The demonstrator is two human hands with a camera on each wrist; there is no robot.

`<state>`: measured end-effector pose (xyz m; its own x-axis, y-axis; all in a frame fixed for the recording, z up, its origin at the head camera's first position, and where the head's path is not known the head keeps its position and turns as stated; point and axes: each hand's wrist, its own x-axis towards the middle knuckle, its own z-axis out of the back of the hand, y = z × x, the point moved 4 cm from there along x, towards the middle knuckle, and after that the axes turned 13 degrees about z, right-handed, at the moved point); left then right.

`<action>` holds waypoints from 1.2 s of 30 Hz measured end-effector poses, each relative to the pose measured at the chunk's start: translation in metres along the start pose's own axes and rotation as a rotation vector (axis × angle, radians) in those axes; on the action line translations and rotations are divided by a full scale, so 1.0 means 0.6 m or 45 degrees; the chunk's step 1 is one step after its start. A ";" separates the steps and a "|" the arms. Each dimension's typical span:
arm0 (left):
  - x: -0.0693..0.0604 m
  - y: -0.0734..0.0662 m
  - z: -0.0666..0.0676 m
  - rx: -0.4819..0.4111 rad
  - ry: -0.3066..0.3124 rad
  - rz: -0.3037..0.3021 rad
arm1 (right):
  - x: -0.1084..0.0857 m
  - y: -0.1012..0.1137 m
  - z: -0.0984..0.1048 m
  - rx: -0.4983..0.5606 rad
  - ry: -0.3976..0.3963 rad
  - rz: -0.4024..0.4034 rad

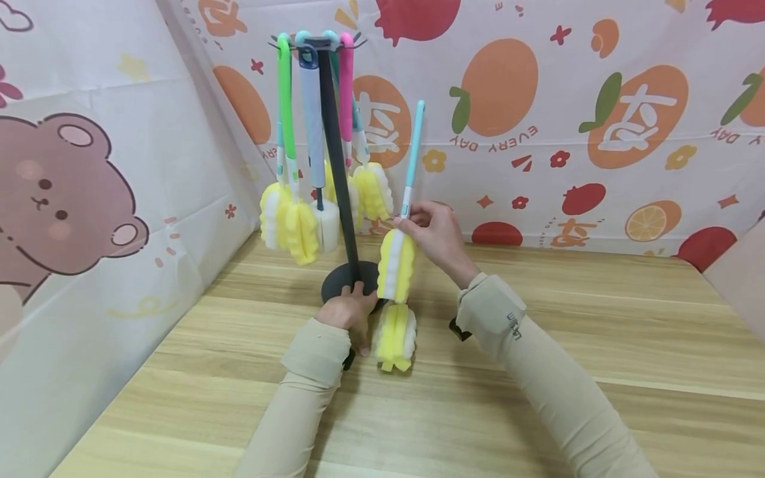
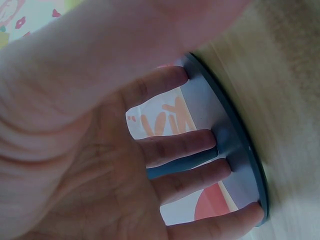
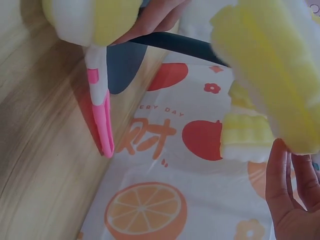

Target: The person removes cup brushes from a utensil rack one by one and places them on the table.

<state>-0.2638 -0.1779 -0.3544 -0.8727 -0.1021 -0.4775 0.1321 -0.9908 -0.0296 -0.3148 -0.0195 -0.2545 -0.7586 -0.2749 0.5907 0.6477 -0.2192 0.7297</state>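
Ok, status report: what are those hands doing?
Left hand: fingers on round black stand base. Right hand: pinching light-blue-handled, yellow-and-white sponge brush. Possibly in the way: pink-handled sponge brush on wood-grain table.

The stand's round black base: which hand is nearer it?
Left. The left hand touches the base; the right hand is higher, to its right, holding a blue-handled brush.

Left arm [image 1: 281,418]: sleeved, reaching forward and slanting inward to the person's right.
Left hand [image 1: 349,311]: low, palm facing forward in part, four fingers [image 2: 182,186] straight and spread, tips pressing down.
Right arm [image 1: 556,378]: sleeved, stretched forward and slanting inward to the left.
Right wrist [image 1: 493,312]: raised above the desk.
Right hand [image 1: 439,236]: higher than the left, thumb and fingers drawn into a pinch.
Hands: apart from each other.
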 end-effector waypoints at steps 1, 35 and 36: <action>0.000 0.000 0.000 -0.001 0.000 -0.002 | 0.000 -0.001 0.001 -0.004 0.000 -0.006; 0.001 0.000 -0.001 -0.014 0.005 -0.023 | -0.016 -0.026 0.023 -0.066 0.029 -0.144; 0.002 0.000 -0.001 -0.014 0.005 -0.023 | -0.016 -0.026 0.023 -0.070 0.031 -0.147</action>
<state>-0.2644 -0.1782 -0.3555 -0.8731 -0.0837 -0.4803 0.1214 -0.9914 -0.0479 -0.3185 -0.0008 -0.2668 -0.8268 -0.2675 0.4949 0.5596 -0.3012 0.7721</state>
